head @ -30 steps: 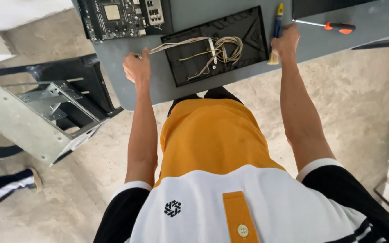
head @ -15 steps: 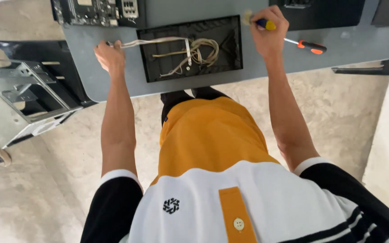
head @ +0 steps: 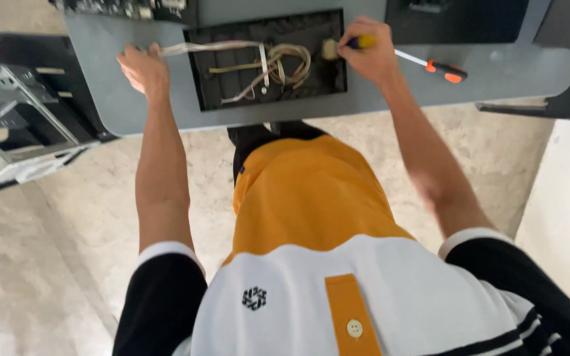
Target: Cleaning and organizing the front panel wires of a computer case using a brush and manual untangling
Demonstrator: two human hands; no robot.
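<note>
Head view: since the earlier frames the view has drifted, so the grey table [head: 133,105] is now sitting higher, and the right hand [head: 369,54] has shifted leftward to the black tray's [head: 328,82] right edge. That hand is closing around a yellow-and-blue handled brush [head: 344,46], bristles meeting the tray. The left hand [head: 144,67] is curling over pale ribbon wires [head: 212,47], seemingly drawing them taut. A looped beige cable bundle [head: 285,62] is lying inside; an orange-handled screwdriver [head: 433,64] is resting beside it.
</note>
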